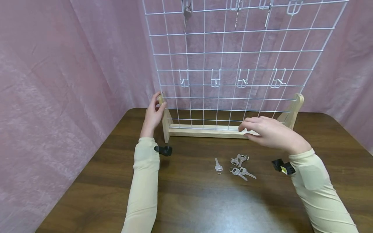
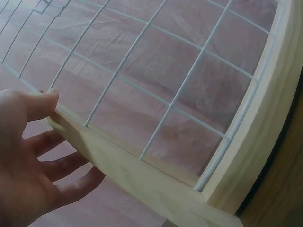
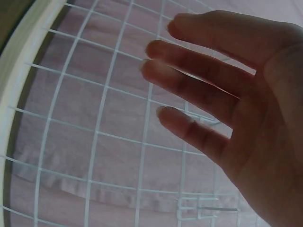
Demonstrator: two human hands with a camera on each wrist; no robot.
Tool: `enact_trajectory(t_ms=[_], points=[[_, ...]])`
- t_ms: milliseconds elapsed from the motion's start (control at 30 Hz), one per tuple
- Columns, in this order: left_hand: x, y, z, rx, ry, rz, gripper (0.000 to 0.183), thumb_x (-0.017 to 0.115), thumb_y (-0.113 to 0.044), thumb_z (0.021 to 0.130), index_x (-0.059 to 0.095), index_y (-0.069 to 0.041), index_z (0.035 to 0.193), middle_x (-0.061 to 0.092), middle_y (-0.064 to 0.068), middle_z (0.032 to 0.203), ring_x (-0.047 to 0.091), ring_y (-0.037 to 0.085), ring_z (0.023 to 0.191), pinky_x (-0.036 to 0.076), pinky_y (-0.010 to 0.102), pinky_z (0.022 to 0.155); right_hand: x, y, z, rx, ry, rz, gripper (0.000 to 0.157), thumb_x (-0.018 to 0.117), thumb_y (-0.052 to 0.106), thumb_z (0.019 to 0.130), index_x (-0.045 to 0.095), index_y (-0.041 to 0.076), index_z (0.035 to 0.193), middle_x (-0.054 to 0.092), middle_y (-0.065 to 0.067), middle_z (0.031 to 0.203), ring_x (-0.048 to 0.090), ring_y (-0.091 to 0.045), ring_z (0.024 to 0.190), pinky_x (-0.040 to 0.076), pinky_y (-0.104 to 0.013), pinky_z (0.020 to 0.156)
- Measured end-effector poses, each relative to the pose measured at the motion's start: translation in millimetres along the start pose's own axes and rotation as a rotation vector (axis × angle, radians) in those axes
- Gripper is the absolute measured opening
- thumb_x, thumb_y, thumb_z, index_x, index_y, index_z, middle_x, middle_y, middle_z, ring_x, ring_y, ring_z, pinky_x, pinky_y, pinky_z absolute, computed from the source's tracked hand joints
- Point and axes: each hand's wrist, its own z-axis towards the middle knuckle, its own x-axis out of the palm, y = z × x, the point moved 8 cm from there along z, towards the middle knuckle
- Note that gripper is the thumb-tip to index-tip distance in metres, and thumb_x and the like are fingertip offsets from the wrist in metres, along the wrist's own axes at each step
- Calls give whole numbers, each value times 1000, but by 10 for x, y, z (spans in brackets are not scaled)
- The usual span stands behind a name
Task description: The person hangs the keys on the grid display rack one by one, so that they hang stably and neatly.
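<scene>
My left hand [image 1: 153, 113] holds the left wooden upright [image 1: 164, 126] of a stand, with thumb and fingers on opposite sides of the wood in the left wrist view. A white wire grid panel [image 1: 204, 97] rises from this stand. My right hand [image 1: 271, 133] is raised in front of the panel's lower right, fingers loosely bent and holding nothing. In the right wrist view its fingers [image 3: 199, 85] spread before the wires. Below, silver keys lie on the table: a single key [image 1: 218, 167], a bunch [image 1: 239, 160] and another bunch [image 1: 242, 173].
White hooks, including one hook [image 1: 215, 81], hang in a row across the middle of the panel. Higher up, a key [image 1: 187, 11] and other thin metal pieces hang from upper hooks. The wooden base bar [image 1: 204, 132] stands on the brown table [image 1: 186, 200]; pink cloth surrounds it.
</scene>
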Motion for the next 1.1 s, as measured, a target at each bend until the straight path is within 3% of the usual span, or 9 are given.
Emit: enact_trajectory(t_ms=[167, 367, 533, 800, 1100], points=[[-6, 14, 7, -6, -1, 1, 49, 53, -26, 100, 36, -27, 146, 50, 23, 141, 54, 40, 123, 47, 52, 100, 276, -81, 18, 44, 160, 82, 21, 68, 5, 84, 65, 18, 100, 68, 5, 100, 65, -12, 86, 53, -35, 75], [-14, 11, -1, 3, 4, -17, 50, 52, -25, 100, 35, -25, 147, 50, 24, 140, 54, 41, 123, 47, 52, 99, 664, -187, -11, 79, 362, 259, 17, 68, 4, 81, 64, 14, 95, 65, 4, 85, 59, -8, 77, 51, -29, 70], [-4, 21, 5, 3, 12, -17, 50, 52, -25, 100, 35, -25, 147, 50, 23, 141, 54, 40, 123, 47, 52, 99, 979, -273, -85, 129, 494, 397, 21, 70, 4, 79, 65, 6, 99, 68, -3, 90, 63, -14, 82, 53, -32, 75], [9, 5, 20, 16, 17, -17, 51, 52, -24, 101, 34, -22, 148, 50, 24, 140, 54, 40, 122, 47, 51, 99, 1325, -281, -144, 136, 583, 465, 25, 72, 0, 73, 62, 7, 95, 61, -1, 87, 56, -10, 76, 46, -21, 67], [9, 17, 25, -5, 15, -13, 49, 52, -25, 101, 35, -26, 147, 49, 23, 141, 53, 40, 124, 46, 51, 101, 1416, -288, -165, 171, 623, 451, 25, 74, -2, 69, 57, 11, 82, 54, 2, 80, 50, -7, 71, 42, -18, 63]])
